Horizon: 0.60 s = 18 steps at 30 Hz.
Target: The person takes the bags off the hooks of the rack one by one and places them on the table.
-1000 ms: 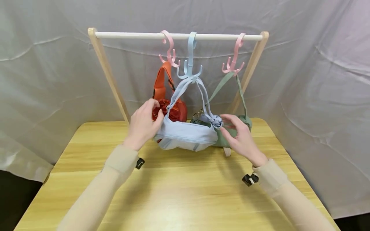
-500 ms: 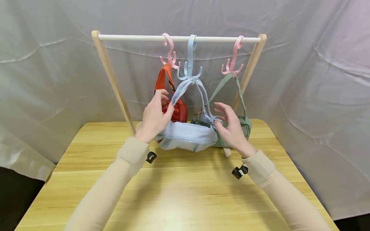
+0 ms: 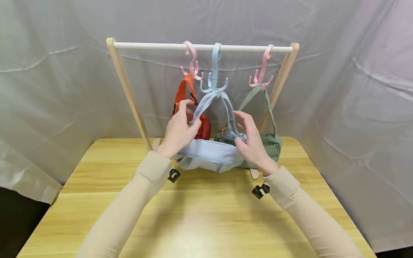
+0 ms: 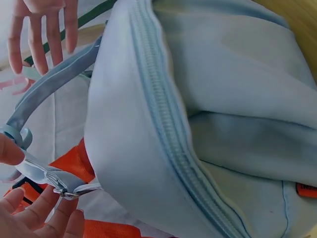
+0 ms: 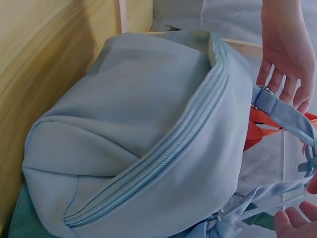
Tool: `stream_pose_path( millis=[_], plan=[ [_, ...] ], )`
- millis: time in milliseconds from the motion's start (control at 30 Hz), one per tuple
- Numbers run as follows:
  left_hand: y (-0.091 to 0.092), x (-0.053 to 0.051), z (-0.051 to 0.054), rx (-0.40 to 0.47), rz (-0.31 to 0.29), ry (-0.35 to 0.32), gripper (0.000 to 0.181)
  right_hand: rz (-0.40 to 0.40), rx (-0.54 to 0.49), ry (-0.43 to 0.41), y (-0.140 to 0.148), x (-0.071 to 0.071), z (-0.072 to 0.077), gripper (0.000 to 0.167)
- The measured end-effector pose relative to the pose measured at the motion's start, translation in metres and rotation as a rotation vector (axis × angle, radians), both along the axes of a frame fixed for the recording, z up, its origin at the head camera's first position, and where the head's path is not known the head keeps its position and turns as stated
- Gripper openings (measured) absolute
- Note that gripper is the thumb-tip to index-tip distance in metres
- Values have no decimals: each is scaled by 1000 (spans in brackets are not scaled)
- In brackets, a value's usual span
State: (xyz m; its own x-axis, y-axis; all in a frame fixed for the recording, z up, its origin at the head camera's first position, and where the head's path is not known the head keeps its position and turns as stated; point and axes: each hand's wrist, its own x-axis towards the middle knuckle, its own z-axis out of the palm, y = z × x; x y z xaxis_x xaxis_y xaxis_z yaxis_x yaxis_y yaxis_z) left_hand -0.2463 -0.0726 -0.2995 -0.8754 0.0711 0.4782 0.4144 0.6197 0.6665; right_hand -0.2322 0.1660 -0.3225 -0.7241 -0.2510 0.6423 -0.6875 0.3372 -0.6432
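A light blue bag (image 3: 209, 152) hangs by its strap (image 3: 206, 100) from a blue hook (image 3: 214, 71). My left hand (image 3: 180, 130) is at the strap's left side, thumb and fingers apart on either side of it; in the left wrist view, the fingers (image 4: 54, 213) lie against the strap near its metal buckle (image 4: 67, 194). My right hand (image 3: 251, 141) is at the strap's right side by the knot (image 3: 240, 137), its fingers loosely bent. In the right wrist view, those fingers (image 5: 297, 218) stand apart from the strap.
A white bar (image 3: 155, 46) on wooden legs (image 3: 129, 91) carries two pink hooks (image 3: 262, 66). Behind the blue bag, a red bag (image 3: 205, 129) with an orange strap hangs left and a green bag (image 3: 271, 145) right. Below is a wooden table (image 3: 206, 215).
My left hand has moved right and up from the bag's left end to the strap. My right hand has shifted left and slightly up beside the knot. The blue bag still hangs.
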Motion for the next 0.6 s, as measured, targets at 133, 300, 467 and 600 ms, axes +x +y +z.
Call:
stream_pose_path(
  millis=[133, 300, 467, 600],
  plan=[
    [2, 0, 1, -8, -6, -9, 49, -18, 7, -18, -5, -5, 3, 78],
    [5, 0, -1, -23, 3, 8, 49, -23, -22, -80, -13, -3, 12, 76],
    [7, -2, 1, -35, 10, 50, 49, -29, -22, -150, -21, 8, 32, 73],
    [8, -2, 3, -48, 18, 65, 49, -16, -28, -168, -23, 5, 37, 72]
  ],
)
